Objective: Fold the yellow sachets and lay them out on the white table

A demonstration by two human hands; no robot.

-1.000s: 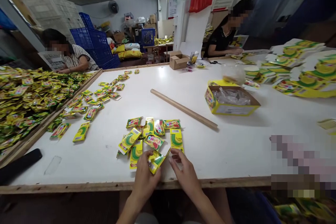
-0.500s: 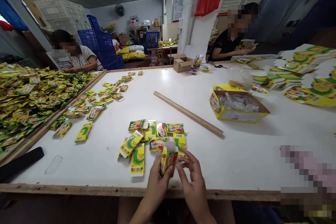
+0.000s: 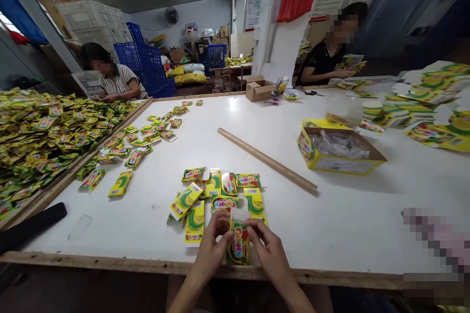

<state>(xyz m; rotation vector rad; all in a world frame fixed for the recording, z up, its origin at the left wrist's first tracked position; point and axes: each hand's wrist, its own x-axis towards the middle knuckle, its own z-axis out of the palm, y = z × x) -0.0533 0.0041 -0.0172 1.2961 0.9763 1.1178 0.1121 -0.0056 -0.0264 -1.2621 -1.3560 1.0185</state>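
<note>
Close to the table's front edge, a small yellow-green candy box (image 3: 239,244) is held upright between both hands, its white top flap raised and its printed front facing me. My left hand (image 3: 214,242) is closed on the box's left side, thumb on the front. The fingers of my right hand (image 3: 266,242) pinch its upper right edge. Just beyond lie several similar candy boxes, among them a tilted yellow box (image 3: 185,200), a standing-lengthwise yellow box (image 3: 194,221) and another yellow box (image 3: 254,201) partly behind my right hand.
A wooden stick (image 3: 268,160) lies across the white table (image 3: 154,234). Right of it stands an open display box (image 3: 345,161) holding clear plastic. Left, a wooden rail borders a heap of small packets (image 3: 47,142). A black object (image 3: 35,225) sits front left. Two people work across the table.
The box has turned so its front faces me and has come slightly lower. My right hand has closed in on its upper right edge. The view has shifted slightly.
</note>
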